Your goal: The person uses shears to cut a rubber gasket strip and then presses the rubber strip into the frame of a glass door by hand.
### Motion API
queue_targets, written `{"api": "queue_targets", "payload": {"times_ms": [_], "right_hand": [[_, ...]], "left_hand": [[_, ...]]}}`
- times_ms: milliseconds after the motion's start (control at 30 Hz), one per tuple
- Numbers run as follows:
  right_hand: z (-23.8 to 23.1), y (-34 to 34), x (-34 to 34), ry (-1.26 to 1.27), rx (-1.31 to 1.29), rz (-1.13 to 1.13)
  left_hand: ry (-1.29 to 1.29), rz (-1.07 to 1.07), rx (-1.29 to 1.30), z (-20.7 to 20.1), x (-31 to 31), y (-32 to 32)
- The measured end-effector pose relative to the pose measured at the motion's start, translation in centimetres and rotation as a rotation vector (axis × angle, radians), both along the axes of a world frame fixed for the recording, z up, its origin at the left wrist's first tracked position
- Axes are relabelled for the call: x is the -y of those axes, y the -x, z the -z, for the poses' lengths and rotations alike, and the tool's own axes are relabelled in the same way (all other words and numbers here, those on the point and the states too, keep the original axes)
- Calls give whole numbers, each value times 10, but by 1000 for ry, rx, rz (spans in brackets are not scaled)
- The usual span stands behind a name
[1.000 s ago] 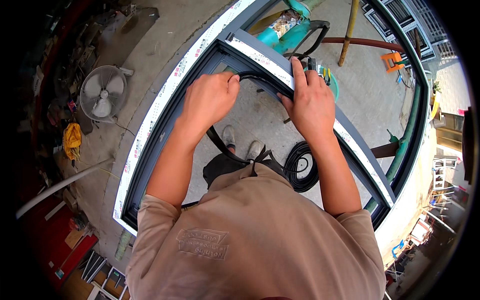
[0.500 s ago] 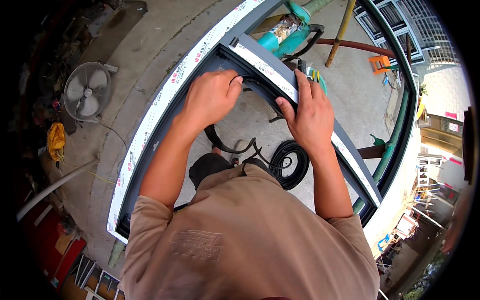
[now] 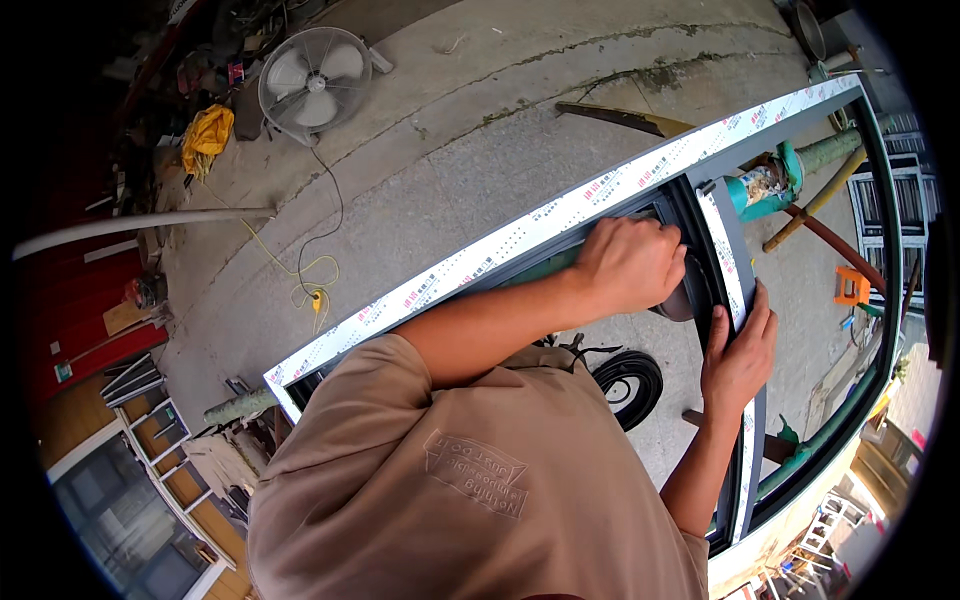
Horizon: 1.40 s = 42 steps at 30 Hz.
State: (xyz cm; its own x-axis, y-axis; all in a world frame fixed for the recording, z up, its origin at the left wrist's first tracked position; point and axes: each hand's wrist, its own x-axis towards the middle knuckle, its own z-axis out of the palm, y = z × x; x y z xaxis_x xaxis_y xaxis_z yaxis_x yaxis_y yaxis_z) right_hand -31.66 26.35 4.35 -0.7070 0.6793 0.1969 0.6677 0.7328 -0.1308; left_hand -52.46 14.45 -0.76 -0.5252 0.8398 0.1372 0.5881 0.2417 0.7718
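A coil of black rubber gasket (image 3: 628,385) lies on the concrete floor (image 3: 480,170) below the person's chest, just under the dark aluminium window frame (image 3: 735,250). The right hand (image 3: 738,358) grips the frame's side bar, fingers curled together around its taped edge. The left hand (image 3: 630,265) presses into the frame's upper corner, fingers bunched together on the black gasket strip (image 3: 690,295) seated there. The frame's long top bar carries white protective tape (image 3: 480,262). Farther off stand a white floor fan (image 3: 315,80), a yellow cable (image 3: 290,275) and a teal pipe stand (image 3: 765,185).
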Motion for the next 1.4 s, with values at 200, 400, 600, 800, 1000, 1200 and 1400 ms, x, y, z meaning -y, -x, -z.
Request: {"api": "queue_targets", "payload": {"times_ms": [200, 400, 600, 800, 1000, 1200, 1400], "right_hand": [[3, 11, 4, -96, 19, -82], [-1, 29, 2, -25, 58, -53], [2, 35, 1, -100, 104, -107], [-2, 34, -5, -106, 115, -121], [4, 56, -3, -208, 74, -179], [8, 58, 0, -268, 88, -162], [6, 59, -3, -240, 57, -184]], "left_hand": [[-91, -54, 20, 11, 6, -2], [-53, 8, 14, 7, 4, -1], [-63, -55, -58, 7, 7, 4], [-93, -50, -69, 10, -1, 2], [-51, -34, -53, 10, 0, 2], [-47, -43, -63, 14, -1, 1], [-8, -33, -17, 6, -4, 8]]}}
